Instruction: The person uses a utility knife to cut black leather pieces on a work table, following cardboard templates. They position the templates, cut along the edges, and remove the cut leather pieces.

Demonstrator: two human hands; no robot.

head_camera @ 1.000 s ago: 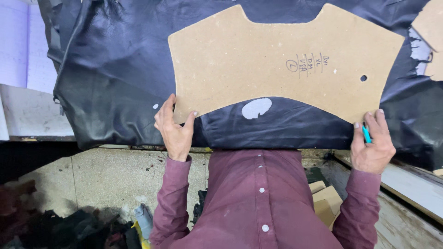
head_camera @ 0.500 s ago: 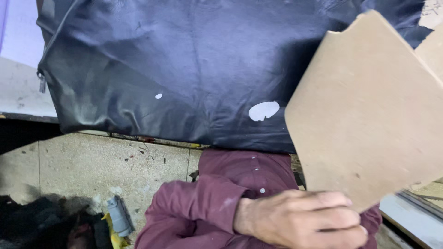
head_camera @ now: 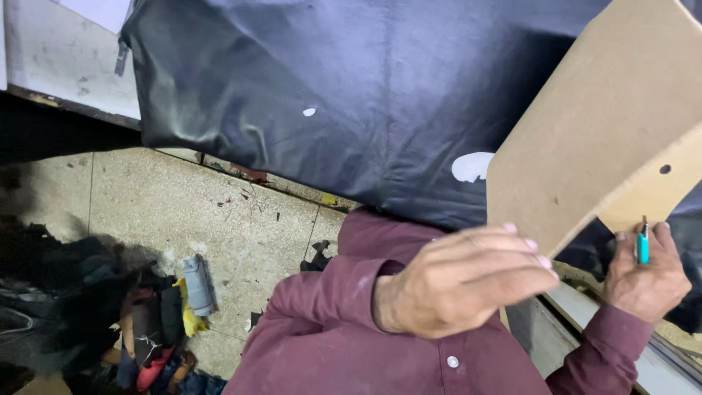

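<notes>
- The left hand (head_camera: 461,281) reached across the maroon shirt (head_camera: 344,344), fingers straight and pressed together, its grip pinching the lower edge of the cardboard pattern (head_camera: 599,139).
- The cardboard pattern stood tilted, lifted above the black leather sheet (head_camera: 351,88) on the table (head_camera: 58,66).
- The right hand (head_camera: 647,274) was raised, grip closed on a teal pen (head_camera: 643,245), fingertips touching the pattern's lower corner.

We see a big flat brown cardboard shape (head_camera: 585,139) lifted up and tilted over the dark blue-black sheet (head_camera: 351,88). It has a small round hole near one edge. A small teal pen (head_camera: 643,245) stands upright just below it.
</notes>
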